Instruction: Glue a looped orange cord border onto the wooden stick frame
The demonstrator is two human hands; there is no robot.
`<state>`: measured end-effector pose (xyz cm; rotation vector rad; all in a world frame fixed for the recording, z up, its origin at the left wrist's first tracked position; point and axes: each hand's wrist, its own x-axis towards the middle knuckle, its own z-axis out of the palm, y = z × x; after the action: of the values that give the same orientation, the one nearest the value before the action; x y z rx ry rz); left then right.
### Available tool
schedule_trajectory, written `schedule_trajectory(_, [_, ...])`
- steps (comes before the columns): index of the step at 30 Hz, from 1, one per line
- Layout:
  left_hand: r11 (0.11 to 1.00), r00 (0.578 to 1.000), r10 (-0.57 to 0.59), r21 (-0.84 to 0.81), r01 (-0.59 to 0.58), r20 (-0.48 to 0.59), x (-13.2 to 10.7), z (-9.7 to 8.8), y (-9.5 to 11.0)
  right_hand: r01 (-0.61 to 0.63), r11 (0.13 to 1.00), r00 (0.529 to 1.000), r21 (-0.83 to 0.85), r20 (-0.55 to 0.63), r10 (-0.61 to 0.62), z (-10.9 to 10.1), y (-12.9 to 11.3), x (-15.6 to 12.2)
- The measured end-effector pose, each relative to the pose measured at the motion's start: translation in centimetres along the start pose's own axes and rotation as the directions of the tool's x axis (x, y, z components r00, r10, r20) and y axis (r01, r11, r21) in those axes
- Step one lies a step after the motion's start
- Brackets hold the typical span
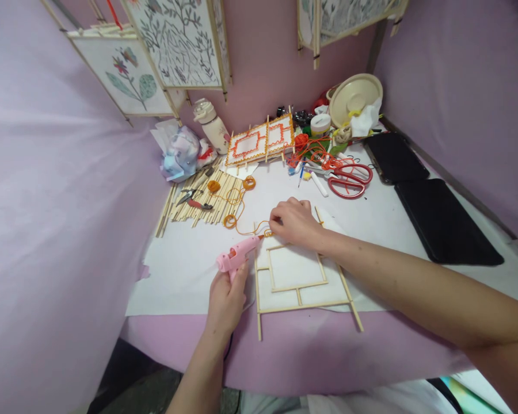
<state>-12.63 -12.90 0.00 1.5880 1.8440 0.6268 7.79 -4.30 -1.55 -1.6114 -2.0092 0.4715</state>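
My left hand [227, 299] is closed around a pink glue gun [236, 255], whose nozzle points right at the top left corner of a wooden stick frame [302, 287] lying on white paper. My right hand [294, 221] rests on that same corner with its fingers pinched on an orange cord [248, 230]. The cord runs left in loops toward a pile of wooden sticks [202, 201].
Red scissors [349, 181], markers, a tape roll and a cream bowl [354, 98] crowd the back. A finished frame with orange trim [261, 141], pliers [194, 199], a bottle [211, 123] and two black pads [444, 221] lie around. Painted panels hang above.
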Motion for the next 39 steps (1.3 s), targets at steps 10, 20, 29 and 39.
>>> schedule_trajectory(10, [0.999,1.000,0.013,0.030,-0.012,-0.020,0.04,-0.09,-0.06,-0.017,1.000,1.000,-0.006,0.026,0.017,-0.16,-0.07,-0.04])
schedule_trajectory(20, [0.999,0.999,0.022,0.049,-0.020,-0.031,-0.02,-0.22,-0.40,-0.013,1.000,1.000,-0.007,0.023,0.013,-0.09,-0.02,0.01])
schedule_trajectory(29, [0.998,0.999,0.031,0.049,-0.030,-0.028,-0.04,-0.25,-0.65,-0.011,1.000,1.000,-0.001,0.015,0.011,-0.13,-0.01,-0.05])
schedule_trajectory(39, [0.999,1.000,0.015,0.036,-0.014,-0.026,-0.15,-0.16,-0.69,-0.017,1.000,0.999,-0.010,0.031,0.017,-0.15,-0.02,-0.05])
